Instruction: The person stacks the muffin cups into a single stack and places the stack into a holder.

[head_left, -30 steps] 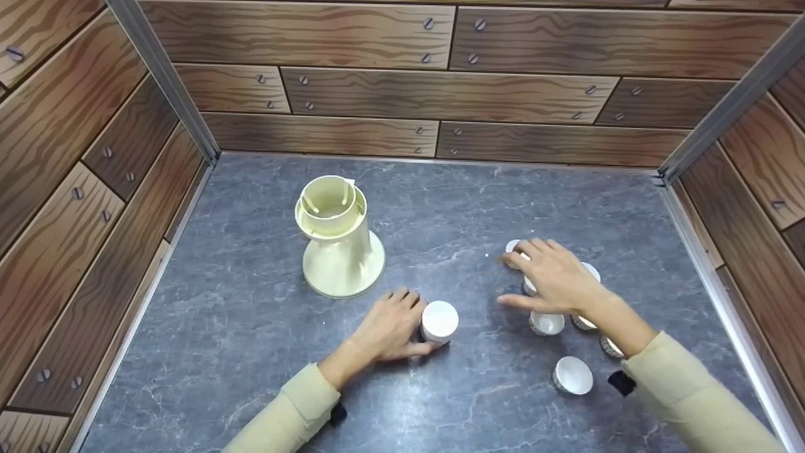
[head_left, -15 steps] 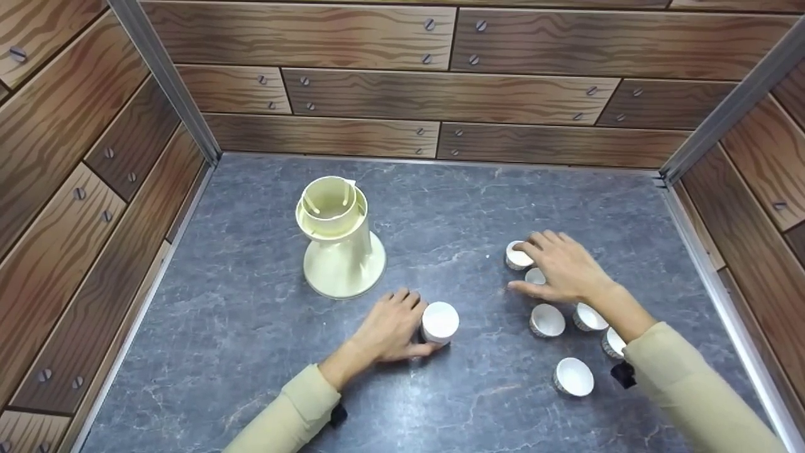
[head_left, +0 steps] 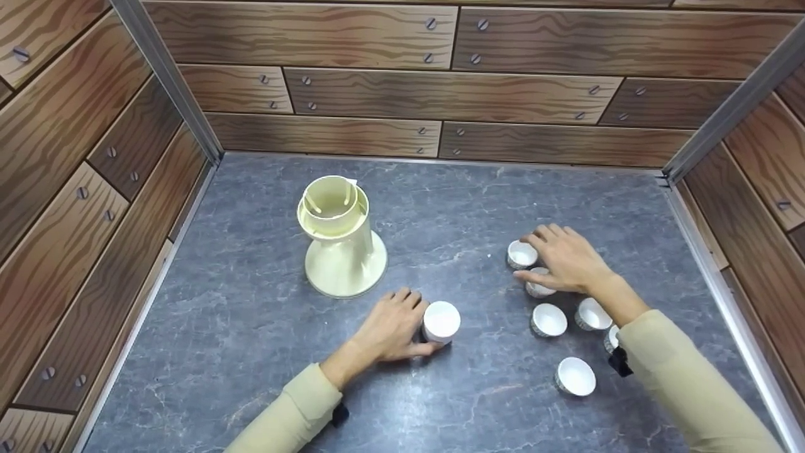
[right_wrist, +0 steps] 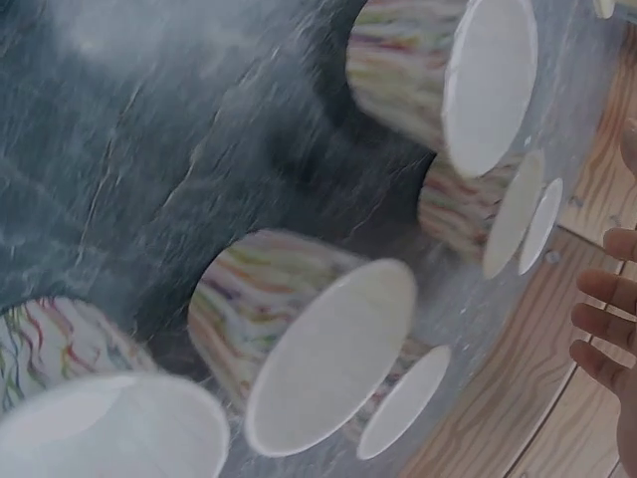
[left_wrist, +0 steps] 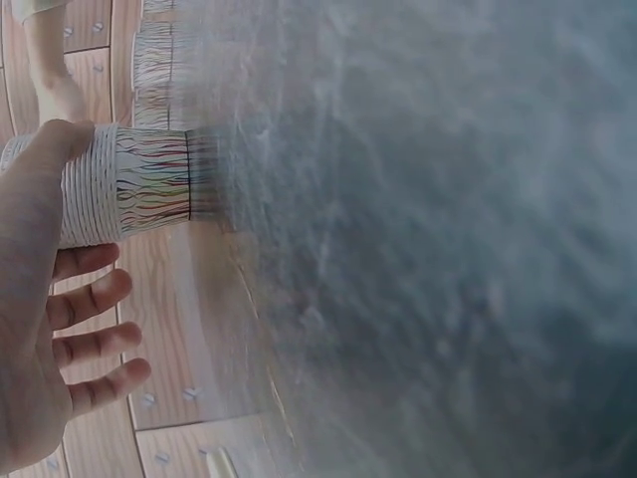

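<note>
Thumb and index finger of my left hand (head_left: 393,327) hold a stack of nested white cups (head_left: 441,321); the remaining fingers reach past it. Seen from the left wrist, this stack (left_wrist: 149,184) has many close rims and colourful wavy streaks. My right hand (head_left: 569,261), fingers spread, hovers over the loose cups at the right. Nearest to it are the back cup (head_left: 522,255) and another cup (head_left: 538,289) partly covered by its thumb. In the right wrist view the right fingers (right_wrist: 605,319) are apart from the streaked cups (right_wrist: 279,309), which stand with white insides up.
A cream plastic stand (head_left: 343,264) with a round open top and wide base is left of centre. Toward me are more cups, including a front one (head_left: 575,376), and one partly behind the right sleeve (head_left: 685,377). Wood-patterned walls (head_left: 377,94) enclose the marbled surface (head_left: 251,352).
My right hand has drawn back slightly to the right and away from me, uncovering more of the loose cups. My left hand and its stack stay in place.
</note>
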### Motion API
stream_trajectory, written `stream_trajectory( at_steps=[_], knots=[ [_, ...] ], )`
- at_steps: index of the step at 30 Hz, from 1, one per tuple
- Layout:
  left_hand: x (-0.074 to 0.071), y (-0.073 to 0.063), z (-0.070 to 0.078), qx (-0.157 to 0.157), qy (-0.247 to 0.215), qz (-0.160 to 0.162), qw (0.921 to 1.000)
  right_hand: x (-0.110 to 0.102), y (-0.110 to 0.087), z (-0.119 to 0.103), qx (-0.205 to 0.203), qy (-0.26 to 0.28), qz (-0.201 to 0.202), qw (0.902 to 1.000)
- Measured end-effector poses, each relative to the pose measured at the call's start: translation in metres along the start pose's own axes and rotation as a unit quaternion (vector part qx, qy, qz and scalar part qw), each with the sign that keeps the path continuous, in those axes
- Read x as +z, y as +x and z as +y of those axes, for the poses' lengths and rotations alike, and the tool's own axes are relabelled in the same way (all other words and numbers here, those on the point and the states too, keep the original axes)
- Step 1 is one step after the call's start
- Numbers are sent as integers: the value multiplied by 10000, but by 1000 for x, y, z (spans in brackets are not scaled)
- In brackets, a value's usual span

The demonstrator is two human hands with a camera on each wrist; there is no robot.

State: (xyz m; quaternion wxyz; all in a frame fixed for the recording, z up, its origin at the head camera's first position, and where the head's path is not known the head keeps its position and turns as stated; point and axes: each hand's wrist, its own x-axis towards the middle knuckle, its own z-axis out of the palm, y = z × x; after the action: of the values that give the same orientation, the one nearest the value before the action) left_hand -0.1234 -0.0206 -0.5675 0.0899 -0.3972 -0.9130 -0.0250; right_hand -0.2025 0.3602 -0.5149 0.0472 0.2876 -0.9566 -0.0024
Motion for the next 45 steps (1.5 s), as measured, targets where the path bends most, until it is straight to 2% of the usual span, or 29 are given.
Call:
stream_trajectory(
  at_steps=[9,28,36,45],
  knots=[
    [1,-1,0,16,27,114,9999,11,1,12,365,48,-361,9987],
    [1,0,-1,-35,-102,14,9999,21,10,14,707,99,-590,9957],
    [1,0,-1,-27,-46,-4,10000,22,14,11,654,169,-587,9960],
    [1,0,-1,-9,-52,3,10000,24,14,14,771,130,-769,9940]
  ],
)
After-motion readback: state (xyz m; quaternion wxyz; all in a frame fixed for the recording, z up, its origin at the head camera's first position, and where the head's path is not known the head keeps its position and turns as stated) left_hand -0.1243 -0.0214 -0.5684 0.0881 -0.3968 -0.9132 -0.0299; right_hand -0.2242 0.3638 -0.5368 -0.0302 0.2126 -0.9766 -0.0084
